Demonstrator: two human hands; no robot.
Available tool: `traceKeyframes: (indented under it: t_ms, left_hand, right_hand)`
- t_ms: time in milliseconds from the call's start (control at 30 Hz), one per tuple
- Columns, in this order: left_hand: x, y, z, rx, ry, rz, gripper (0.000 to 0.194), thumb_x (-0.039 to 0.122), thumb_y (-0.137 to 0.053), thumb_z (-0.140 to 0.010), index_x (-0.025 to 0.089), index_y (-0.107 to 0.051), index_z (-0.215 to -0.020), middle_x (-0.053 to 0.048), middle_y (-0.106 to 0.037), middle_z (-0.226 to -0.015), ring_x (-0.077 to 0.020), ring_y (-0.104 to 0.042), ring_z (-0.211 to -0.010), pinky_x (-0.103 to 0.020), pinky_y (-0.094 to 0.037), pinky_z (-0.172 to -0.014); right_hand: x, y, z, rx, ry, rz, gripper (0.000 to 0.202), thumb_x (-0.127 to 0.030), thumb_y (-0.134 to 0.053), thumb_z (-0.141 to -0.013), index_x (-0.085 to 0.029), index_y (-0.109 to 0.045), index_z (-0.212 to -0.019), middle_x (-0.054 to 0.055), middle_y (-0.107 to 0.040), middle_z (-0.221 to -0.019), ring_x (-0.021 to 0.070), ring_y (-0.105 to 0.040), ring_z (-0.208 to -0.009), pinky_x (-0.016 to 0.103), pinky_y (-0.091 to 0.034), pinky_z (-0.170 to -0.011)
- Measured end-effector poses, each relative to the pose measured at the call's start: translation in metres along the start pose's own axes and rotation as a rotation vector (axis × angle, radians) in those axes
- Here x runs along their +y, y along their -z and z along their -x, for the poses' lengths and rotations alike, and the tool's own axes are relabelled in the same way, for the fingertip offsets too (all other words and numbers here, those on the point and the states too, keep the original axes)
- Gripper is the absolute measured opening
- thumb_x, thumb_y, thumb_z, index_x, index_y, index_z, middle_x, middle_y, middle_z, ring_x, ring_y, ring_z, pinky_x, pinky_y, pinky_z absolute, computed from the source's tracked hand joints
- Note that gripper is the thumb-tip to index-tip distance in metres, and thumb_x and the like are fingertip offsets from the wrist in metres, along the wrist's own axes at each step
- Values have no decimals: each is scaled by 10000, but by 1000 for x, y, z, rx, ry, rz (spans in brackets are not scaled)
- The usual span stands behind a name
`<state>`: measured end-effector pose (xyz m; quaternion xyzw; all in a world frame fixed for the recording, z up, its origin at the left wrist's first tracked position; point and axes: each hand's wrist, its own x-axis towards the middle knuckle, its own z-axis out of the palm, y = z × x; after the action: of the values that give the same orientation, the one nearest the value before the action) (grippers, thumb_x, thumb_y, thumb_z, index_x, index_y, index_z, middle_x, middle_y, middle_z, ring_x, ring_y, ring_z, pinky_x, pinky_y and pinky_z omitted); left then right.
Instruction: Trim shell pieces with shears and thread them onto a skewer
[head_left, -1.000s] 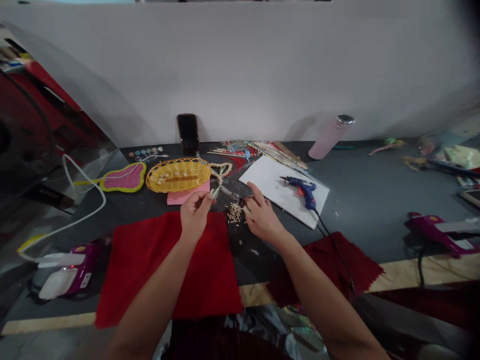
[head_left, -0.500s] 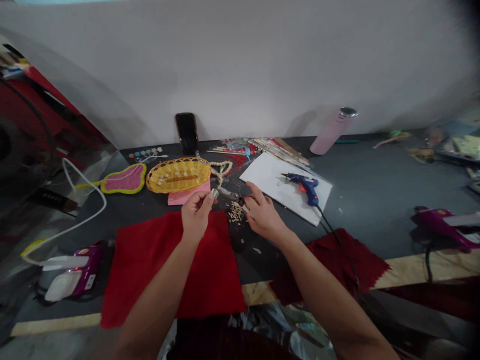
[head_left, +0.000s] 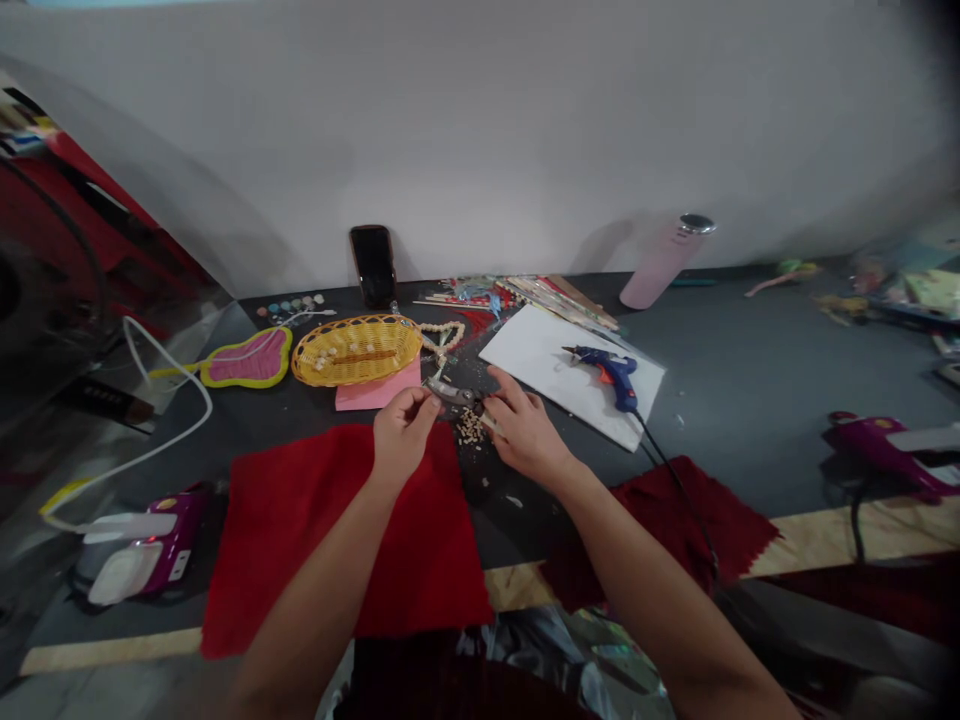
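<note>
My right hand (head_left: pixel 521 425) is wrapped round the handles of a cutter (head_left: pixel 452 392), a plier-like tool with grey metal jaws pointing left. Its index finger reaches forward above the tool. My left hand (head_left: pixel 405 425) is pinched at the tips of the jaws. What lies between its thumb and finger is too small and hidden to name. Below the jaws is a small heap of short pale wooden pieces (head_left: pixel 471 427) on the dark table (head_left: pixel 517 520). A yellow wicker basket (head_left: pixel 360 368) with a few pale bits in it stands beyond my left hand, partly over a pink sheet (head_left: pixel 360 397).
A blue glue gun (head_left: pixel 615 375) lies on a white board (head_left: pixel 525 345) at right. Red cloth (head_left: pixel 300 540) covers the front left. Behind are a leaning phone (head_left: pixel 373 265), thin sticks (head_left: pixel 559 302), a beaded loop (head_left: pixel 450 335) and a pink bottle (head_left: pixel 664 265). The glue gun's cord (head_left: pixel 671 470) runs off the front edge.
My left hand has moved slightly right, closer to the cutter's jaws. The small pale piece that showed at its fingertips is now hidden. The jaws have shifted a little.
</note>
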<state>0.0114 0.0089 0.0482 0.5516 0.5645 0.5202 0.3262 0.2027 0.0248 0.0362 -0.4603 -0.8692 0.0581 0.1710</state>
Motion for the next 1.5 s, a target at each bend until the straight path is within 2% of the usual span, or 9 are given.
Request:
traceKeyframes:
  t_ms: [167, 267, 367, 467, 633, 900, 1100, 1267, 1500]
  left_hand:
    - [3, 3, -1, -17, -38, -103, 173, 314, -533, -786, 162, -617, -775, -6, -641, -692, -116, -557, -631, -221, -436, -611]
    - [5, 4, -1, -24, -64, -146, 165, 302, -534, -787, 164, -617, -753, -1, -639, -688, -110, -549, -621, -213, -431, -606]
    - [5, 5, 0, -32, -76, -152, 164, 300, -534, -791, 163, -615, -752, 2, -632, -681, -105, -544, -615, -207, -424, -604]
    - [5, 5, 2, -43, -90, -174, 176, 314, -527, -796, 165, -612, -757, 2, -629, -688, -107, -540, -614, -208, -414, -589]
    - [9, 3, 6, -62, -120, -234, 185, 324, -516, -800, 171, -603, -743, 6, -619, -678, -104, -520, -590, -207, -405, -581]
    - [14, 4, 7, -43, -137, -211, 175, 317, -522, -801, 171, -602, -748, -2, -633, -686, -114, -549, -621, -212, -423, -609]
    - [12, 6, 6, -82, -97, -202, 205, 339, -504, -808, 174, -602, -735, 10, -591, -616, -100, -498, -552, -207, -394, -554]
    - [10, 6, 4, -175, -4, -61, 218, 347, -532, -783, 168, -609, -684, 9, -585, -574, -88, -446, -478, -207, -336, -470]
    - [4, 9, -2, -333, 218, 356, 210, 312, -632, -720, 136, -563, -628, -4, -586, -545, -37, -338, -390, -189, -228, -396]
  right_hand:
    - [0, 3, 0, -10, 7, -2, 299, -149, -456, -778, -188, -501, -1072, 131, -203, -1443, 275, -328, -1232, 421, -371, -876]
    - [2, 1, -1, -17, -2, -38, 309, -141, -452, -772, -185, -496, -1075, 127, -217, -1437, 264, -372, -1202, 407, -396, -866]
    - [5, -6, -2, 44, -31, -119, 332, -164, -468, -768, -167, -484, -1100, 138, -321, -1381, 245, -367, -1215, 381, -393, -901]
    - [8, -11, -3, 94, -74, -160, 480, -212, -498, -760, -143, -404, -1226, 143, -426, -1308, 234, -395, -1198, 364, -378, -926]
    - [8, -10, -3, -4, -97, -102, 505, -262, -487, -789, -181, -387, -1277, 106, -562, -1166, 233, -513, -1052, 364, -371, -898]
    - [2, -1, -2, 7, -127, -82, 448, -200, -452, -776, -177, -438, -1223, 98, -592, -1085, 220, -537, -981, 303, -392, -855]
    - [3, -3, 0, 9, -147, -55, 492, -154, -459, -731, -180, -435, -1221, 95, -590, -1069, 231, -534, -953, 314, -396, -848]
    - [11, -5, -2, -2, -83, -81, 538, -154, -464, -722, -180, -402, -1255, 97, -553, -1141, 237, -492, -1028, 347, -372, -901]
    - [15, -4, -2, -28, 9, -138, 603, -140, -474, -708, -155, -359, -1300, 108, -539, -1131, 233, -461, -1054, 369, -354, -921]
